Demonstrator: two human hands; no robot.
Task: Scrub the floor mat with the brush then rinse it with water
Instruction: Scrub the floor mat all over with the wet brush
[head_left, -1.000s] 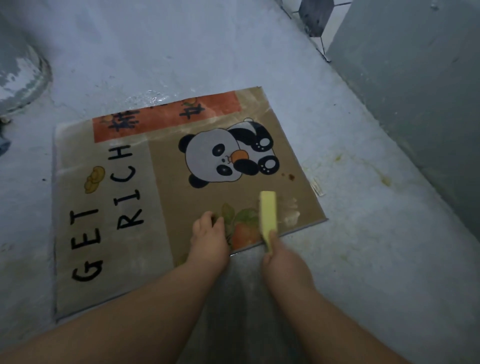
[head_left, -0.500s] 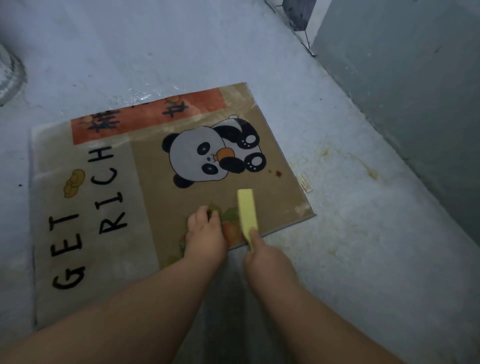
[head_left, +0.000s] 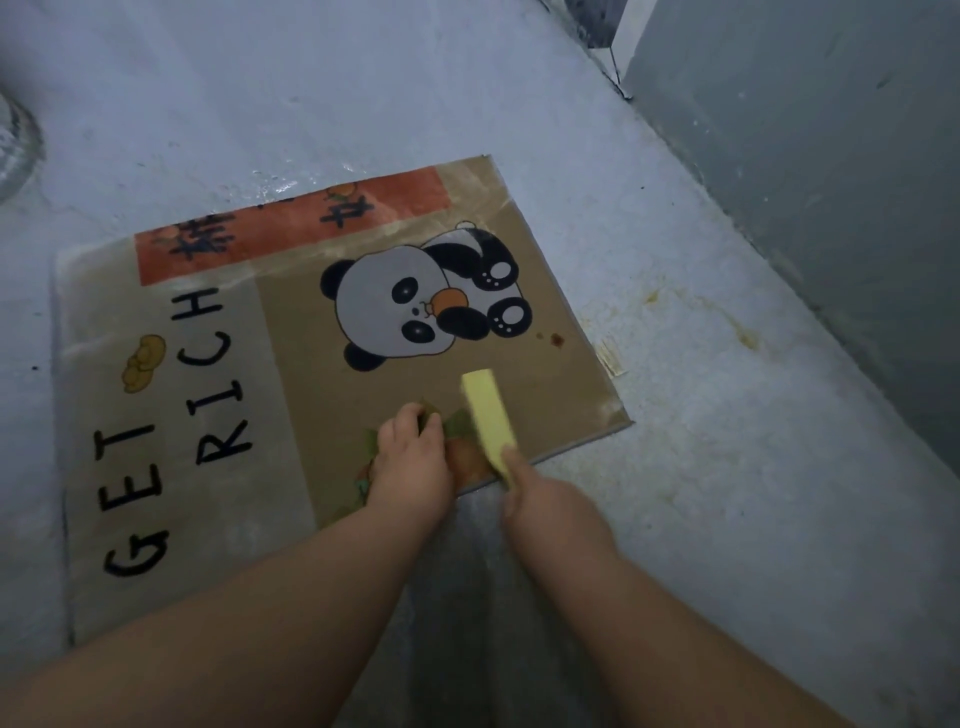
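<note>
Down on the grey concrete floor (head_left: 675, 467) lies a tan panda-print floor mat (head_left: 291, 364). At its near right corner the right hand (head_left: 550, 514) grips a yellow block-shaped brush (head_left: 488, 415); the left hand (head_left: 410, 457) presses alongside, its grasp unclear.

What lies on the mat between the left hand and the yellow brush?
Head view: only print on the floor mat, green leaves and an orange, shows between the left hand and the brush; nothing loose.

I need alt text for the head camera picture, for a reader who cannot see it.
A person's right hand holds a yellow brush on the near right corner of a floor mat, while the left hand rests on the mat beside it. The mat shows a panda and the words GET RICH.
</note>
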